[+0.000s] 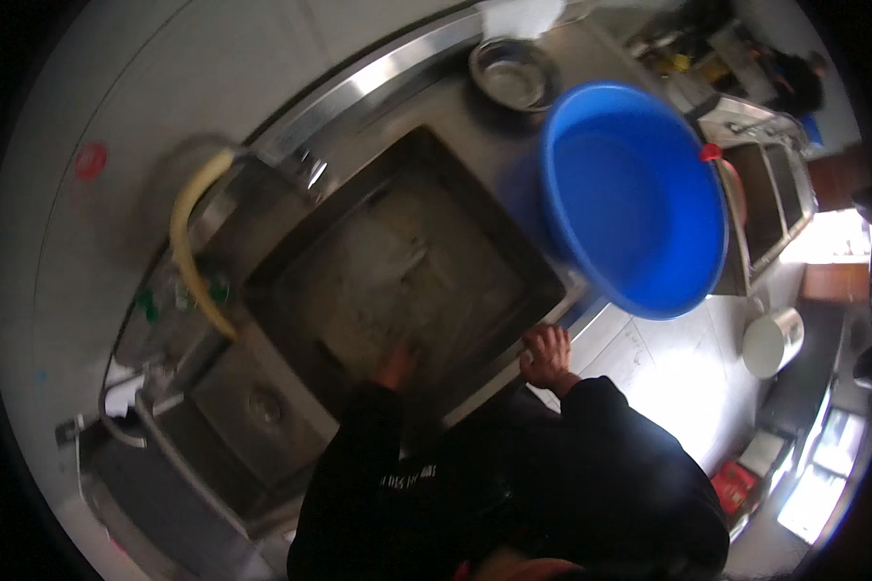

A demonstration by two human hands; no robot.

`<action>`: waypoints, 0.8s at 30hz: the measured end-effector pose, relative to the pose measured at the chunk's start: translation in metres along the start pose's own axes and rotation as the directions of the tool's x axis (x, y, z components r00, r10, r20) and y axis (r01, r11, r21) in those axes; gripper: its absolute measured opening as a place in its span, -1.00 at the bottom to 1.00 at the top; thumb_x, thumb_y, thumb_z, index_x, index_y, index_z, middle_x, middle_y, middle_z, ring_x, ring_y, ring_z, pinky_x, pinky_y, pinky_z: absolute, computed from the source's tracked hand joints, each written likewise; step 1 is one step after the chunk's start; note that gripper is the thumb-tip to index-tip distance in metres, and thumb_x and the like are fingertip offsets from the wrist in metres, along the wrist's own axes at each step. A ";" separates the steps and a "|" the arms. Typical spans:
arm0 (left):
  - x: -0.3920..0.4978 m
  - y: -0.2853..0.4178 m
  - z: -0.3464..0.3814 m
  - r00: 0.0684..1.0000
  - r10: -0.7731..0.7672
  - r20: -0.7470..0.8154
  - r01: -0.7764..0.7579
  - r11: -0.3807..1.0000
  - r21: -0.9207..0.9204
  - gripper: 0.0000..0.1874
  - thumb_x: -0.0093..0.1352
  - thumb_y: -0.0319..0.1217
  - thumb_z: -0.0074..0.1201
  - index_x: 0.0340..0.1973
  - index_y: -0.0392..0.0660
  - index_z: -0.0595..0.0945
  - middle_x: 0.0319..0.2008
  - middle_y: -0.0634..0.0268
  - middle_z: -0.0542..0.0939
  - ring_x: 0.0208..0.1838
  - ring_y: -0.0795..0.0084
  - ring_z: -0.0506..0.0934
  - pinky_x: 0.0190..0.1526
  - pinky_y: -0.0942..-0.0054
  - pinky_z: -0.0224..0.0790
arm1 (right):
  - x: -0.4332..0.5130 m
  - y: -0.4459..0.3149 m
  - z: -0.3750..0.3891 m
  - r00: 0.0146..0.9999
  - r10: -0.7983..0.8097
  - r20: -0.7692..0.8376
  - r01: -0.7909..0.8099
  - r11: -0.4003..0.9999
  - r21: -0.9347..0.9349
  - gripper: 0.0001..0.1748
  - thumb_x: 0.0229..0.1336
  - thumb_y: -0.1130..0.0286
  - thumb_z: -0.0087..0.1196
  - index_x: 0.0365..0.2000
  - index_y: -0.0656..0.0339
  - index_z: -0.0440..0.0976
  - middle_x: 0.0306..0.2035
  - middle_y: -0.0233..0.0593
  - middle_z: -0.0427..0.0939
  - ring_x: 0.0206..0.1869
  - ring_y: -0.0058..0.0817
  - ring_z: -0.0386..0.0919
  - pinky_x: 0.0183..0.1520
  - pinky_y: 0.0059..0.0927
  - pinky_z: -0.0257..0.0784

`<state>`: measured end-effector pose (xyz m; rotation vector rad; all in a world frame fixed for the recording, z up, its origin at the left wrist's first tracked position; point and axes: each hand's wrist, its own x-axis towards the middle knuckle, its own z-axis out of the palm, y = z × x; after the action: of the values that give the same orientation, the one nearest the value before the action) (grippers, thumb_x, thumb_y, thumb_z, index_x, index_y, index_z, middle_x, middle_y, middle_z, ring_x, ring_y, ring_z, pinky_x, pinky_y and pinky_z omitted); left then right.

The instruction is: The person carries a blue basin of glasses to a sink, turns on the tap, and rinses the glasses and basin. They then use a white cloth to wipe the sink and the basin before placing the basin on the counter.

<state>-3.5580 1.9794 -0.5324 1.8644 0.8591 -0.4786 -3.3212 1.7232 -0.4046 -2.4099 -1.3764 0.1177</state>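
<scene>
A large, dark metal pan or tray (479,189) with a rectangular rim lies before me, with a cloudy, greyish film across its inside. My left hand (398,365) reaches over its near edge into it; the hand is blurred and dim, so its fingers cannot be made out. At the pan's near right corner, my right hand (547,356) rests with bent fingers on the light metal edge. Whether it grips that edge is unclear.
Right of the pan stands a big blue plastic tub (610,196). A round metal bowl (514,76) sits behind it on the steel counter. To the left are a yellowish hose (183,236) and a steel sink basin (243,414). A white bucket (770,343) is at far right.
</scene>
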 end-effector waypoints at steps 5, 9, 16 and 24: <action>-0.015 -0.014 0.020 0.998 0.060 0.029 -0.060 0.998 0.019 -0.43 0.40 -0.14 0.02 0.20 -0.27 0.43 0.19 -0.14 0.44 0.22 -0.09 0.42 0.22 0.09 0.27 | 0.010 -0.009 -0.011 0.999 -0.038 0.000 0.038 0.999 0.035 -0.54 -0.18 0.28 0.17 -0.16 0.14 0.45 -0.15 -0.17 0.44 -0.05 -0.13 0.39 0.02 -0.04 0.26; -0.027 -0.003 0.025 0.995 -0.094 -0.018 0.093 0.995 -0.037 -0.42 0.41 -0.14 0.02 0.20 -0.29 0.43 0.18 -0.17 0.45 0.21 -0.12 0.42 0.21 0.08 0.28 | 0.012 -0.010 -0.013 0.998 -0.058 -0.014 0.058 0.997 0.053 -0.57 -0.12 0.28 0.15 -0.15 0.13 0.44 -0.15 -0.14 0.43 -0.04 -0.12 0.38 0.02 -0.04 0.24; -0.040 0.009 0.018 0.994 -0.092 -0.056 0.096 0.993 0.073 -0.41 0.40 -0.13 0.04 0.22 -0.26 0.41 0.17 -0.16 0.44 0.19 -0.14 0.43 0.17 0.03 0.31 | 0.009 -0.011 -0.012 0.999 -0.038 0.002 0.037 0.999 0.033 -0.61 -0.07 0.30 0.12 -0.15 0.13 0.44 -0.15 -0.15 0.44 -0.02 -0.12 0.37 0.02 -0.03 0.23; -0.040 0.012 -0.044 0.982 -0.009 -0.190 0.062 0.960 0.272 -0.46 0.44 -0.22 0.00 0.28 -0.16 0.35 0.32 -0.10 0.24 0.35 -0.12 0.24 0.27 0.00 0.21 | 0.043 -0.032 -0.010 0.997 0.063 -0.053 -0.055 0.987 0.149 -0.79 -0.01 0.37 0.11 -0.31 0.16 0.44 -0.28 -0.17 0.46 -0.11 -0.10 0.40 -0.04 -0.07 0.27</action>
<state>-3.5779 2.0022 -0.4797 2.1807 0.9923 -0.4699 -3.3228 1.7715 -0.3791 -2.3138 -1.2273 0.1582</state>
